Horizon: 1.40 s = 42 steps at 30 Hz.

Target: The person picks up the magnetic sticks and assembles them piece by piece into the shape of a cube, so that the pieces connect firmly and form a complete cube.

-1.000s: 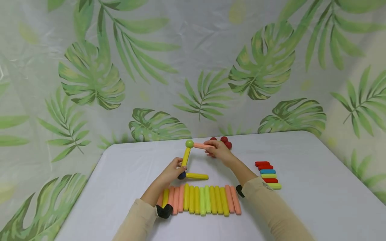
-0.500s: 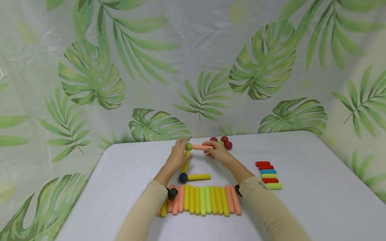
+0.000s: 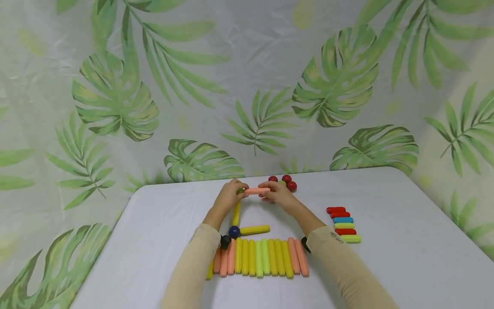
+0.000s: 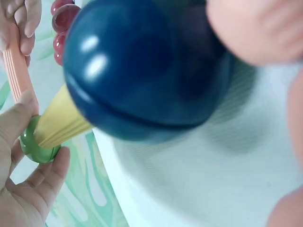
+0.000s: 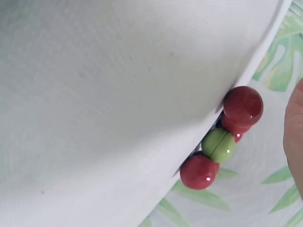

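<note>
My left hand grips a green ball, its fingers and thumb around it; in the head view they mostly cover the ball. A yellow stick joins that ball to a dark blue ball, from which a second yellow stick points right. My right hand pinches the right end of a pink stick. The stick's left end meets the green ball, where my left thumb overlaps it in the left wrist view. The right wrist view catches only the edge of a hand.
Red balls and a green ball cluster by the far table edge, just behind my right hand. A row of pink, yellow and lime sticks lies in front, under my left wrist. Shorter coloured sticks are stacked at right.
My left hand has moved from the dark blue ball up to the green ball and closed around it. The right hand has shifted slightly left with the pink stick.
</note>
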Motion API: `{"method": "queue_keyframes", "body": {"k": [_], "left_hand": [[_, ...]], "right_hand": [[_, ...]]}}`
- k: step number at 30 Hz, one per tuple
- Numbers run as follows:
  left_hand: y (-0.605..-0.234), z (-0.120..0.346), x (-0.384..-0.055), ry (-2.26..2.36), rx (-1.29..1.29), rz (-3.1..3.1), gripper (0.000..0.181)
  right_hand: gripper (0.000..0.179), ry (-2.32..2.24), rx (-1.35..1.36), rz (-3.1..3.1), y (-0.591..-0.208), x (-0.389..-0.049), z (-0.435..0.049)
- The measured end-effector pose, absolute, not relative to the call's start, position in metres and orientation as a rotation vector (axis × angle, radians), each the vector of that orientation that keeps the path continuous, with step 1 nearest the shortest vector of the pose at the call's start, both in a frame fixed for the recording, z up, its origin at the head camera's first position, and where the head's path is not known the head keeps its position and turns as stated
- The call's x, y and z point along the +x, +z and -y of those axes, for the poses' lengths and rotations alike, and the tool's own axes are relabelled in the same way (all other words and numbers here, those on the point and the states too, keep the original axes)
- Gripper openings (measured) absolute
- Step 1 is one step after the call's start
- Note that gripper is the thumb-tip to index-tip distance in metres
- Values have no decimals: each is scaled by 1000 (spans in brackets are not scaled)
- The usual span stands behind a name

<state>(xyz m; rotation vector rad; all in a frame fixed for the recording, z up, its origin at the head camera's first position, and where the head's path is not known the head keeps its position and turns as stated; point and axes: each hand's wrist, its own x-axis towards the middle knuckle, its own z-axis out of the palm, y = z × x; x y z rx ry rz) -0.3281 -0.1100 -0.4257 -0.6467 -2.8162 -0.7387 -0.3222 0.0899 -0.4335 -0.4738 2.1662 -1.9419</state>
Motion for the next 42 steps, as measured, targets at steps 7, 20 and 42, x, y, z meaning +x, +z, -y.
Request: {"method": "queue_keyframes", "body": {"k": [7,20,42], "left_hand": [[-429,114,-326,-735,-494,2784,20],[-433,115,-329,-717,-424,2826,19],[-438,118,-332,-650,-272,2904,16]], "right_hand": [[21,-1775,-411,-2560,-438,-327,-100],[35,-1373,-318,-2780,-444,-329,-102],[50,-1193,-446,-2820,-452,-343,-107]]}}
